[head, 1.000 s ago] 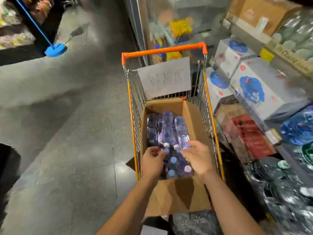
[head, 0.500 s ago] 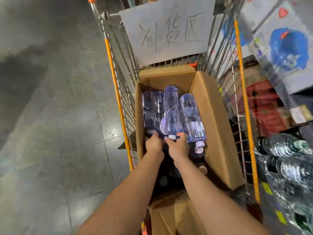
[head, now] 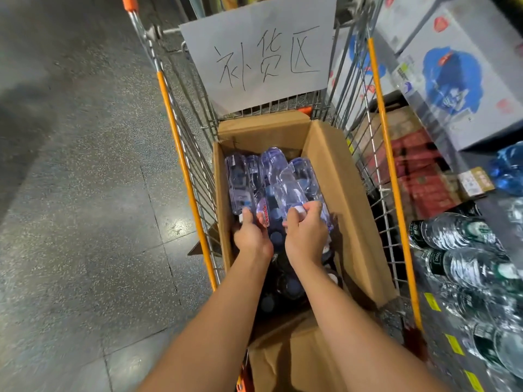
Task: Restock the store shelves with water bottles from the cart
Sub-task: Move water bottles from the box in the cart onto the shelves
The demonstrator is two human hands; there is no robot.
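A wire cart point(head: 181, 154) with orange rails holds an open cardboard box point(head: 334, 176). Several clear, purple-tinted water bottles point(head: 240, 179) lie in the box with their white caps toward me. My right hand point(head: 307, 236) grips the neck of one bottle point(head: 291, 190) and holds it tilted above the others. My left hand point(head: 252, 236) curls its fingers round the cap end of another bottle point(head: 259, 190) on the left side of the pile. More dark-capped bottles lie in shadow under my wrists.
A white paper sign point(head: 260, 52) with handwritten characters hangs on the cart's far end. Store shelves on the right hold white boxes point(head: 458, 80), red cartons point(head: 421, 171) and green-labelled water bottles point(head: 467, 250). Grey tiled floor point(head: 85, 193) lies to the left.
The camera has moved closer over the cart. My right hand has closed round a bottle's neck and raised it. My left hand has shifted onto a bottle on the left.
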